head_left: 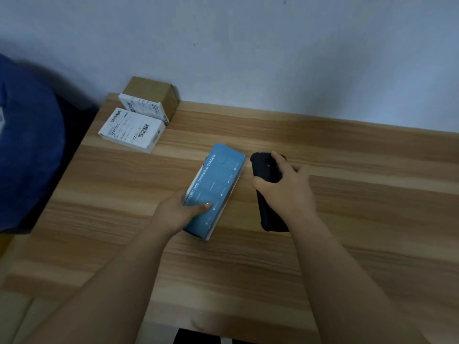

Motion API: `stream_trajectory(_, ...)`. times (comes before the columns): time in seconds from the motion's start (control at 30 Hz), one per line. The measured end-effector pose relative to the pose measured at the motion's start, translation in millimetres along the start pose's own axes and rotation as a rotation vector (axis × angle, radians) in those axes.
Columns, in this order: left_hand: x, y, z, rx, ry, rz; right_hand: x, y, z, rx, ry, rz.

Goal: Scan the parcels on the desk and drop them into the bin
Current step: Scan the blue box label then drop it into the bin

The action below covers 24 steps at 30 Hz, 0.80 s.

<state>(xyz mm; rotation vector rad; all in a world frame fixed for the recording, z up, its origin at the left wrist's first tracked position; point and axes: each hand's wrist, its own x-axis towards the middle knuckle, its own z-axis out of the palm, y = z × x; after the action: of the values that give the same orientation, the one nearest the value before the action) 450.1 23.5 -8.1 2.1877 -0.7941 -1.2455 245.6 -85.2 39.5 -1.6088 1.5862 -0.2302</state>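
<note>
Now my left hand (175,211) grips the blue box (215,188), right hand (285,188) clamps the scanner (267,184); no barcode faces up, so scanning may fail.

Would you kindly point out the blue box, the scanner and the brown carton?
blue box (218,180): head view, printed top face.
scanner (264,170): head view, upper black body.
brown carton (151,89): head view, top face.

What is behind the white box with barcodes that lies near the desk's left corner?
Behind the white box stands a second white labelled box, leaning against a brown cardboard box at the wall. The white boxes cover the brown box's lower front, so any label there cannot be seen.
</note>
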Motion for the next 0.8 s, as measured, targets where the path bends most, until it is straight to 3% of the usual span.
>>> stream_trajectory(0.07,-8,9,8,0.108,0.135,0.058,-9,-2,-3,0.015,0.020,-0.010)
stream_trajectory(0.2,-3,12,21,0.578,0.333,0.200,-14,-4,-10,-0.005,0.022,0.004)
stream_trajectory(0.33,-1,7,38,0.736,0.269,0.304,-16,2,-19,-0.004,0.067,0.009)
stream_trajectory(0.57,-3,6,47,0.759,0.349,0.241,-13,21,-21,0.006,0.095,0.048)
stream_trajectory(0.8,32,19,25,0.798,0.107,0.133,-12,28,-25,0.013,0.077,0.059)
